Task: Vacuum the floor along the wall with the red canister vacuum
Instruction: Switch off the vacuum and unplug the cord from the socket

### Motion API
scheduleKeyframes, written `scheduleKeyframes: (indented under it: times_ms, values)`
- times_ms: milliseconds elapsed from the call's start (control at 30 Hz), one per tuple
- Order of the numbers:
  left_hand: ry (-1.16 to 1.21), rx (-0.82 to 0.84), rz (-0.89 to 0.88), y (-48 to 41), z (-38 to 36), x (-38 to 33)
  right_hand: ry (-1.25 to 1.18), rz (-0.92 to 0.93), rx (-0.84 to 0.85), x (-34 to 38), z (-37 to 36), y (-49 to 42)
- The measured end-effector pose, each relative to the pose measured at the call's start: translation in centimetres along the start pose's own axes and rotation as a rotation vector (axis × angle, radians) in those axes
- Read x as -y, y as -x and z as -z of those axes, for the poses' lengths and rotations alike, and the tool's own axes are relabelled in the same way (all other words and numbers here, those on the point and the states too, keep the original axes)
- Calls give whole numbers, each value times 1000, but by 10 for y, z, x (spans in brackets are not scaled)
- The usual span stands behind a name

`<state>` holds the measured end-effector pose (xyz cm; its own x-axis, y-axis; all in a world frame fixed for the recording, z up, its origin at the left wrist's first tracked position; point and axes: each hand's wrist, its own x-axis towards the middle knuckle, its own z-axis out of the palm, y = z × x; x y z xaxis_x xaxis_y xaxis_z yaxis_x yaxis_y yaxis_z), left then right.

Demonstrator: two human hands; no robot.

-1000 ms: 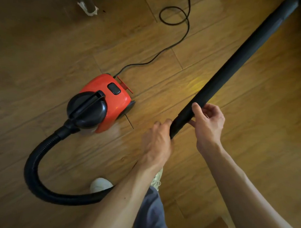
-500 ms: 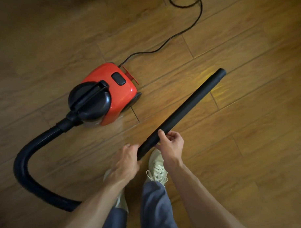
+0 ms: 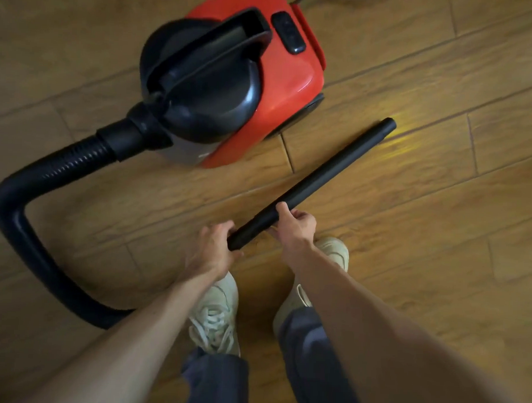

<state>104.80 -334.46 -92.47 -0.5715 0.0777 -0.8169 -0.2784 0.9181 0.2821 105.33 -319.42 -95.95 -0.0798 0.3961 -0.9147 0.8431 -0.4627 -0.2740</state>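
Just beside the red canister vacuum (image 3: 280, 90), the black wand tube (image 3: 320, 179) has dropped low over the wooden floor (image 3: 438, 252). The fingers of the left hand (image 3: 211, 250) and right hand (image 3: 297, 226) grip its near end, so wall cleaning looks yet to start.

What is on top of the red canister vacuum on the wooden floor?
On the red canister vacuum sit a black domed cover with a carry handle and a black rounded switch. What lies beneath that cover is hidden.
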Motion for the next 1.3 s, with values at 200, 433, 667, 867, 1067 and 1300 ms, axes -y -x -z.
scheduleKeyframes:
  times_ms: [200, 433, 667, 867, 1067, 1300]
  values:
    - [-32, 15, -28, -29, -11, 28, 39, -11, 61, -11, -23, -22]
    - [-1, 57, -31, -5, 32, 17, 370, 120, 35, 33, -9, 15]
    - [-69, -49, -195, 68, 149, -32, 1098, 630, 179, 100, 50, 131]
    - [-348, -191, -370, 144, 245, -82, 1206, 810, 191, 159, 85, 239]
    - [-439, -250, -432, 223, 332, -124, 1221, 942, 114, 206, 120, 350]
    - [-481, -311, -471, 317, 410, -176, 1167, 1080, 14, 248, 172, 475]
